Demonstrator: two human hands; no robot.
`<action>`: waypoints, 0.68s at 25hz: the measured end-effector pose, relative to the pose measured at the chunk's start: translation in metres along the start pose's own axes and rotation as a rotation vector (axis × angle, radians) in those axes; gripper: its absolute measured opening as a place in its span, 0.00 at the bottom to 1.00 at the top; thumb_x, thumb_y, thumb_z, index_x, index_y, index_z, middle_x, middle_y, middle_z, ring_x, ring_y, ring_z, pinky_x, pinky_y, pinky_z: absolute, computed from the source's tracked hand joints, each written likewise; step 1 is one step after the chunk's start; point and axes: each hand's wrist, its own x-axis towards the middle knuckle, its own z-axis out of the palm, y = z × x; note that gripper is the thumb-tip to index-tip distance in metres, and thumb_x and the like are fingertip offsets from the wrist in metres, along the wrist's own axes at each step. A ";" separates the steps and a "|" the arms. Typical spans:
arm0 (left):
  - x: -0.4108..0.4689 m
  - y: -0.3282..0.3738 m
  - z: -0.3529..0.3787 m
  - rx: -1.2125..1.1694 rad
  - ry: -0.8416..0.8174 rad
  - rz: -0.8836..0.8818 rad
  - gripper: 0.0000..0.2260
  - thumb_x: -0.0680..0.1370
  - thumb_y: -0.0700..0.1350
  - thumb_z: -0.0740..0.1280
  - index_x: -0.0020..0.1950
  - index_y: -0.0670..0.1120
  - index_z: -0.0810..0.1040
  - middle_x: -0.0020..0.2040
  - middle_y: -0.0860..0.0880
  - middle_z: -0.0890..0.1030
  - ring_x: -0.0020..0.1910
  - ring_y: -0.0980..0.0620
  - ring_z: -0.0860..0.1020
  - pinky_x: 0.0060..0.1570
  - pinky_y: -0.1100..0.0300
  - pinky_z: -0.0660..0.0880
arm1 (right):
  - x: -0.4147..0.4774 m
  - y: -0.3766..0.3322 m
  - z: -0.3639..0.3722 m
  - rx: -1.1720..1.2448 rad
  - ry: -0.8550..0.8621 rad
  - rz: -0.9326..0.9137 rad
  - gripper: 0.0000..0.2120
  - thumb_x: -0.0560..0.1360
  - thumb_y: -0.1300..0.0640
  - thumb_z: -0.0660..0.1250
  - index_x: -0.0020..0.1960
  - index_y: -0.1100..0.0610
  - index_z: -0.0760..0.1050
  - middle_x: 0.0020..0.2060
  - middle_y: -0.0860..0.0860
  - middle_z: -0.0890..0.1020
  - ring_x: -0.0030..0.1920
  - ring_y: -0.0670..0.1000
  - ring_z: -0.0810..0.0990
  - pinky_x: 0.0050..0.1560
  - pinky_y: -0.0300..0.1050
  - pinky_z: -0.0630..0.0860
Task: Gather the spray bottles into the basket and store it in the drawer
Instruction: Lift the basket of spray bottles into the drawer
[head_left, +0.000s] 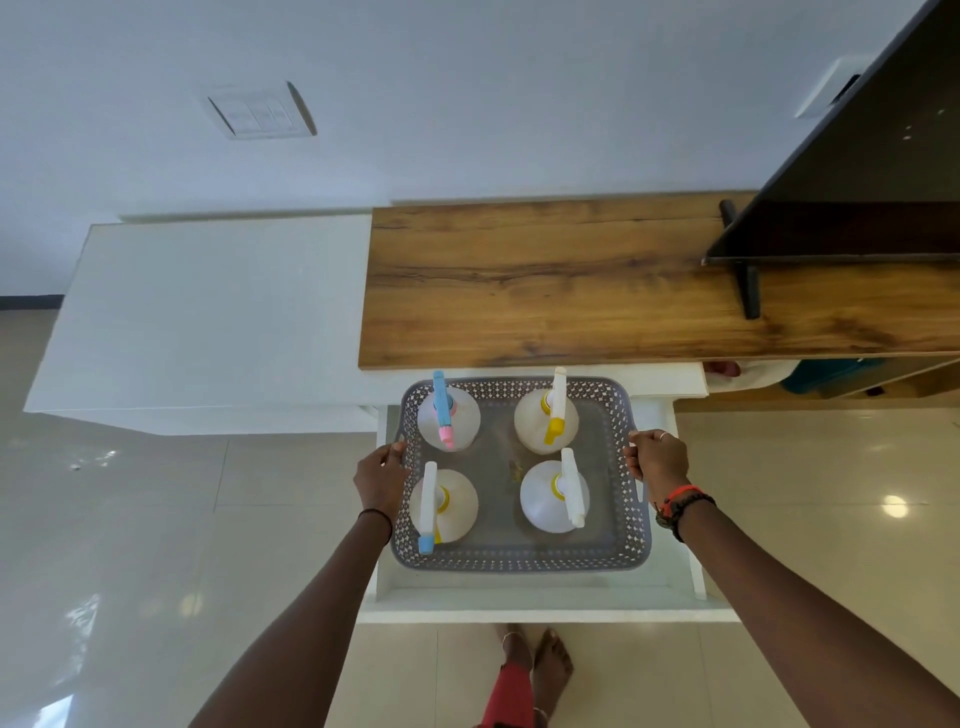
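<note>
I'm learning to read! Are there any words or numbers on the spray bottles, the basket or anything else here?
No readable words or numbers anywhere.
Four spray bottles: seen from above, no label shows.
Basket: only a cut-out pattern.
Wall switch plate: no markings can be made out.
Dark screen: blank.

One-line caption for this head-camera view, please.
Left hand and right hand grip a grey perforated plastic basket of four translucent spray bottles over an open white drawer.

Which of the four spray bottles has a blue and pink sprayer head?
The far-left spray bottle in the basket; the other three have white heads with yellow or blue parts.
</note>
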 end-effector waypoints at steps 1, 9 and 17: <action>-0.002 -0.007 0.000 -0.004 -0.001 -0.002 0.12 0.79 0.43 0.65 0.55 0.36 0.81 0.51 0.36 0.83 0.52 0.38 0.81 0.59 0.43 0.76 | -0.001 0.008 -0.002 0.009 0.003 -0.001 0.08 0.78 0.65 0.60 0.40 0.60 0.72 0.29 0.55 0.74 0.26 0.51 0.68 0.28 0.41 0.67; -0.022 -0.062 0.008 -0.018 -0.007 -0.016 0.11 0.79 0.42 0.64 0.55 0.37 0.81 0.52 0.35 0.82 0.45 0.45 0.79 0.58 0.43 0.77 | 0.005 0.058 -0.015 0.008 -0.004 0.013 0.12 0.77 0.65 0.61 0.36 0.57 0.71 0.29 0.55 0.74 0.27 0.50 0.69 0.29 0.42 0.68; -0.011 -0.100 0.023 -0.048 0.004 -0.046 0.12 0.79 0.42 0.64 0.57 0.38 0.80 0.50 0.42 0.82 0.49 0.43 0.79 0.57 0.48 0.78 | 0.035 0.091 -0.001 -0.022 -0.009 -0.005 0.13 0.78 0.64 0.61 0.35 0.56 0.71 0.29 0.54 0.75 0.27 0.50 0.70 0.29 0.40 0.70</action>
